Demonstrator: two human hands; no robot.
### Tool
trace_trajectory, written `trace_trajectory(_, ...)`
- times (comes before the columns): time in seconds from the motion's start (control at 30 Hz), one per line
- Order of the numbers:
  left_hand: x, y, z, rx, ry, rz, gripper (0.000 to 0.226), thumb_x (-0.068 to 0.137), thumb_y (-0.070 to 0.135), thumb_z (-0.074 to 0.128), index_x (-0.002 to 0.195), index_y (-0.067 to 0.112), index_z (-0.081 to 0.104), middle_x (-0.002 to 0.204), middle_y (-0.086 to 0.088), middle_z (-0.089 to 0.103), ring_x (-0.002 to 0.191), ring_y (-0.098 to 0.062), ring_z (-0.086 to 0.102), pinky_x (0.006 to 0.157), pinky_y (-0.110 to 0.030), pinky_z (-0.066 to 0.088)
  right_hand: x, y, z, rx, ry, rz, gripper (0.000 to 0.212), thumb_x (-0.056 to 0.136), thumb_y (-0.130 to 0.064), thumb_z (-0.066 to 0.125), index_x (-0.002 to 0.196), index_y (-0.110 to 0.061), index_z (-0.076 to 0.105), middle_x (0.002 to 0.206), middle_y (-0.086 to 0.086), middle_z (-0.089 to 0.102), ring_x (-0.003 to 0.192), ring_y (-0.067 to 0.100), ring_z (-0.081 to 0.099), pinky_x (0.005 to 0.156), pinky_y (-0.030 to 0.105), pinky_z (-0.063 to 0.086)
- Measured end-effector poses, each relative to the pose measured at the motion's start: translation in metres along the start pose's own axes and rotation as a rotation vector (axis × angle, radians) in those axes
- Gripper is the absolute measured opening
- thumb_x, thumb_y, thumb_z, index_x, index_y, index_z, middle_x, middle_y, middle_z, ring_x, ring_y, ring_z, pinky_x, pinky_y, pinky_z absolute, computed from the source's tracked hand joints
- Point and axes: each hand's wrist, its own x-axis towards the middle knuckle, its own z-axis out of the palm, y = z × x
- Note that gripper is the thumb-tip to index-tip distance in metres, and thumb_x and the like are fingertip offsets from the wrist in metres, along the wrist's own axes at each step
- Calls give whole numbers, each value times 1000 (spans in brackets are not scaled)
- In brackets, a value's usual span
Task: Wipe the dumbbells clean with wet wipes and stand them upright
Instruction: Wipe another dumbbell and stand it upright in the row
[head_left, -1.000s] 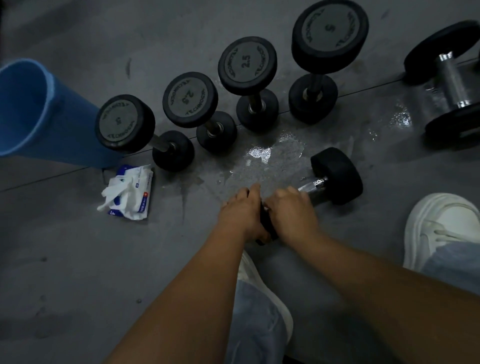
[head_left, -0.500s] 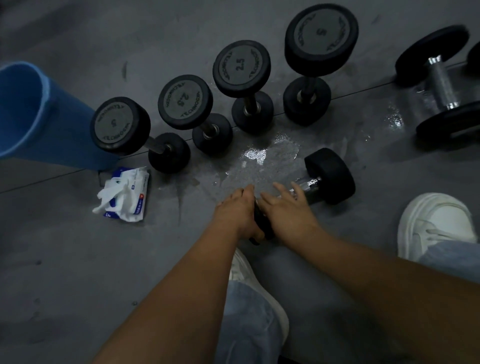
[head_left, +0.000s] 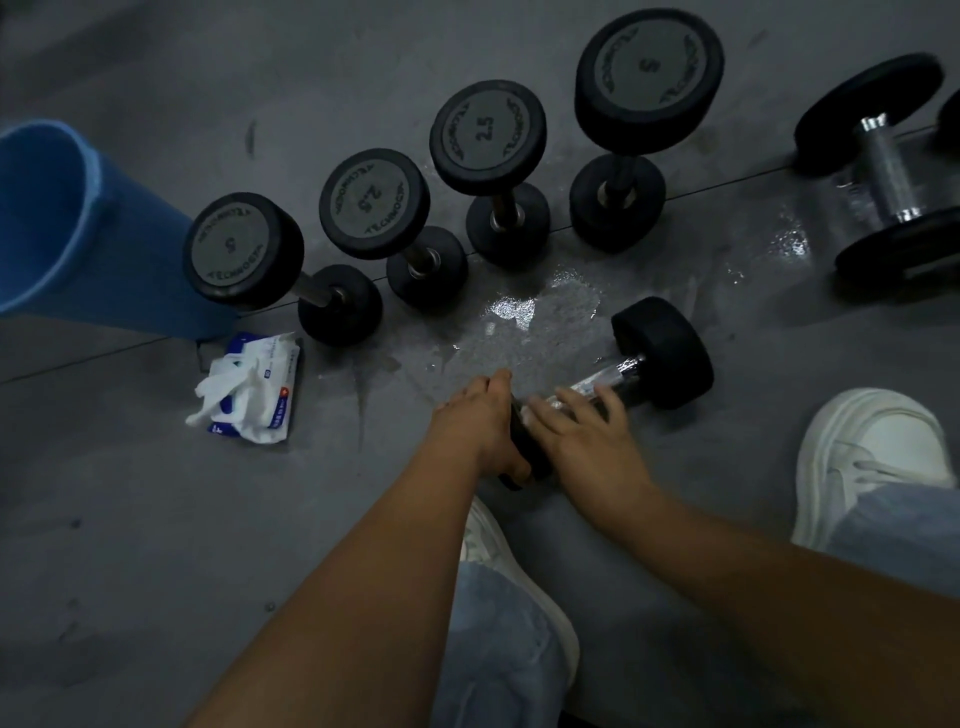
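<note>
Four upright dumbbells (head_left: 487, 135) stand beyond; left hand (head_left: 480, 421) grasps the lying dumbbell (head_left: 662, 353) by its head; right hand (head_left: 582, 431) slack across handle (head_left: 626, 371).

The floor (head_left: 130, 519) was dark grey, matte and lightly speckled, with faint scuffs and a short dark streak (head_left: 251, 137) far off on the left. A thin straight seam (head_left: 727, 184) crossed it, running from the left edge up toward the far right. A wet patch (head_left: 524, 317) in the middle caught the light in bright glints, and a smaller wet smear (head_left: 789, 244) shone to the right. A blue plastic bin (head_left: 104, 249) stood at the left edge. The light was dim and cool. No walls showed.
</note>
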Motion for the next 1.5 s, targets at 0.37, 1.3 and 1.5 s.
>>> trace_trajectory(0.37, 3, -1, -1, 17, -6, -8, 129, 55, 41, 90, 154, 21, 9, 154, -5, 29, 138, -27, 36, 110, -43, 36, 13, 1, -8, -101, -74, -49, 62, 75, -43, 72, 131, -21, 55, 134, -4, 54, 136, 27, 38, 111, 53, 8)
trace_trajectory(1.3, -17, -10, 20, -160, 230, 41, 109, 52, 46, 89, 139, 17, 32, 136, 1, 41, 123, -24, 47, 94, -36, 46, -9, 4, -4, 381, 54, 109, 31, 82, -33, 45, 85, -25, 75, 87, -8, 67, 86, 21, 57, 73, 31, 41)
trace_trajectory(1.5, -18, -4, 27, -50, 285, 37, 129, 60, 57, 84, 155, 15, 7, 160, -5, 16, 147, -24, 18, 120, -39, 22, 22, -25, 13, 1723, -293, 1239, 24, 94, -5, 49, 111, 3, 64, 96, 15, 67, 83, 30, 64, 66, 29, 48)
